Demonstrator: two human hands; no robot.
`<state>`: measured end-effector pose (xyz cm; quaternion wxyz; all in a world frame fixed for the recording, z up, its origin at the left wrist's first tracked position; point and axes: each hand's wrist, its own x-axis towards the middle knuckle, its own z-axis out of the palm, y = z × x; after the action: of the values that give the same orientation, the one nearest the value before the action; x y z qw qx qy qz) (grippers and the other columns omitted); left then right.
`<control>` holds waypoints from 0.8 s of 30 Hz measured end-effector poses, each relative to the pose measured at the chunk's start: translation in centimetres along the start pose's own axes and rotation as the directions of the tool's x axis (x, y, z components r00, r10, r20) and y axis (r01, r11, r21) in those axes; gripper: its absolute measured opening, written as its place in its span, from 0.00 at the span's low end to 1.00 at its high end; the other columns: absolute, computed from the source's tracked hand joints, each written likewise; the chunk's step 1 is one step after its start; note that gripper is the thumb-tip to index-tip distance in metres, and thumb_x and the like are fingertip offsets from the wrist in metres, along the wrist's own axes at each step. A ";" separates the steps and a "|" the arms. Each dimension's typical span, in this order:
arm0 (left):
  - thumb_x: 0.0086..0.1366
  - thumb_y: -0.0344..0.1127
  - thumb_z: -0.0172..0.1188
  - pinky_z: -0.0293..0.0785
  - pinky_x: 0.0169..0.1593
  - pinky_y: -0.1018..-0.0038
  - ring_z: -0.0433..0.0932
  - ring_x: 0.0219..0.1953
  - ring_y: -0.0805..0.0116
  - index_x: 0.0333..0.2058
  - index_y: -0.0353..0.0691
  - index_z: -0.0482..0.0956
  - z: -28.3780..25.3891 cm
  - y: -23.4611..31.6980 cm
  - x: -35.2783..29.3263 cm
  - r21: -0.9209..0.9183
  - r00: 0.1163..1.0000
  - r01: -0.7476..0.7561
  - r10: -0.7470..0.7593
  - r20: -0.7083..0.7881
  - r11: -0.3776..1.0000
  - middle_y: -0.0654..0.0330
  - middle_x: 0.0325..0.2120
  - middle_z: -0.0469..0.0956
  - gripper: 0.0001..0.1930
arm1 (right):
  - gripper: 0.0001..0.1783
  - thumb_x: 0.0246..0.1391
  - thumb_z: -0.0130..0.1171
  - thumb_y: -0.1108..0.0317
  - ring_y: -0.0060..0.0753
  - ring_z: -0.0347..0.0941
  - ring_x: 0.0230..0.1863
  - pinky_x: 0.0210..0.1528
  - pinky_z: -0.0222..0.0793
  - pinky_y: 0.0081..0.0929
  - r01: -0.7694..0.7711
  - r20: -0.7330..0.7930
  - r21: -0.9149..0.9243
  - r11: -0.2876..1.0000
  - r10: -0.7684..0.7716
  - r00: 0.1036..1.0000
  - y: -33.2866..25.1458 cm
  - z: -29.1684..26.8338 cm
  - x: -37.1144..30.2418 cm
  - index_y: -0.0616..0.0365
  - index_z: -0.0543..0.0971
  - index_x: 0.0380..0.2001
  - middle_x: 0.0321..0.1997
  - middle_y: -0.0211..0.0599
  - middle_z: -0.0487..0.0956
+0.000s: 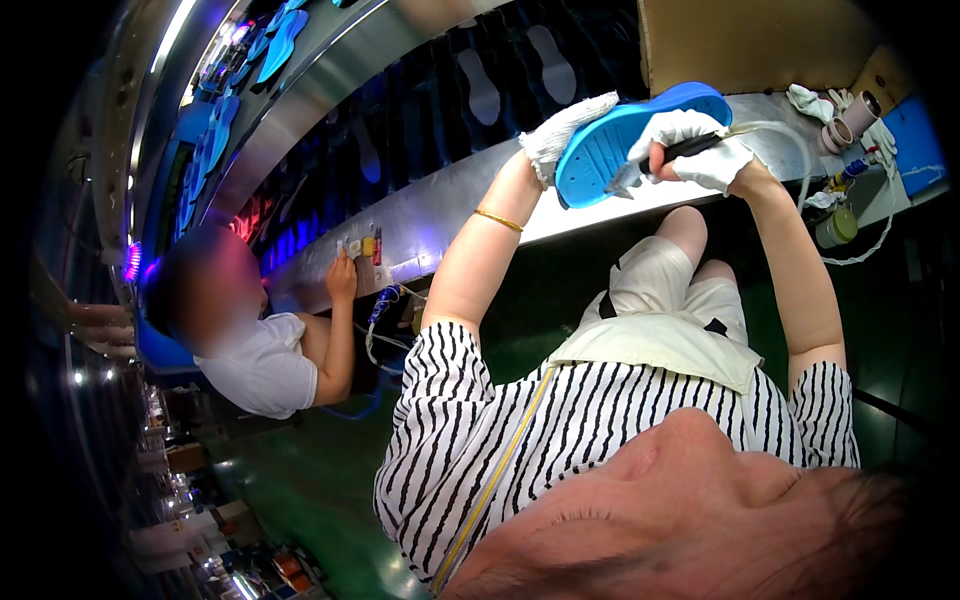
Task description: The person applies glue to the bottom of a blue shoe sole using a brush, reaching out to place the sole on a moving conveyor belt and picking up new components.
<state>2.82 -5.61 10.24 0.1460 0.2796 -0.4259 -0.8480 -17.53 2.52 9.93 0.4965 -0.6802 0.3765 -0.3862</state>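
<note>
Holding the blue sole [605,150] with your left hand [568,135], you have it at the edge of the metal bench [450,215]. Your right hand [708,158] is wrapped around a black tool [695,146], its tip over the sole.

Left hand [565,135], gloved: is extending its fingers [598,106]. Right hand [702,160], gloved: is gripping. Forearms [490,250] are reaching forward.
</note>
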 end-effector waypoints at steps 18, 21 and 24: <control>0.60 0.66 0.39 0.67 0.55 0.54 0.70 0.51 0.44 0.59 0.35 0.59 -2.2 -6.4 0.9 -0.617 0.884 -0.367 0.467 0.000 0.696 0.41 0.52 0.66 0.41 | 0.05 0.49 0.61 0.73 0.21 0.74 0.25 0.30 0.70 0.17 0.099 -0.164 0.114 0.989 -0.079 0.983 0.0 6.3 -1.3 0.62 0.78 0.31 0.24 0.34 0.78; 0.63 0.60 0.41 0.72 0.51 0.58 0.74 0.46 0.51 0.55 0.37 0.64 0.3 -6.9 1.0 -0.637 0.871 -0.424 0.483 -0.092 0.644 0.48 0.48 0.71 0.33 | 0.03 0.49 0.59 0.77 0.19 0.73 0.24 0.28 0.69 0.16 0.240 -0.539 0.002 0.971 -0.201 0.818 1.3 4.4 0.5 0.62 0.78 0.30 0.24 0.32 0.77; 0.62 0.59 0.44 0.74 0.48 0.65 0.76 0.43 0.56 0.53 0.35 0.65 0.2 -7.6 1.4 -0.581 0.848 -0.508 0.488 -0.208 0.636 0.48 0.44 0.73 0.33 | 0.03 0.46 0.61 0.79 0.17 0.73 0.23 0.27 0.68 0.16 0.386 -0.560 -0.200 0.901 -0.428 0.709 1.3 6.1 1.4 0.62 0.78 0.26 0.23 0.30 0.75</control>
<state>1.51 -1.62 3.77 0.4634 0.1010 -0.1835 -0.8610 -11.62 3.27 7.63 0.2333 -0.6080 0.3654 -0.6651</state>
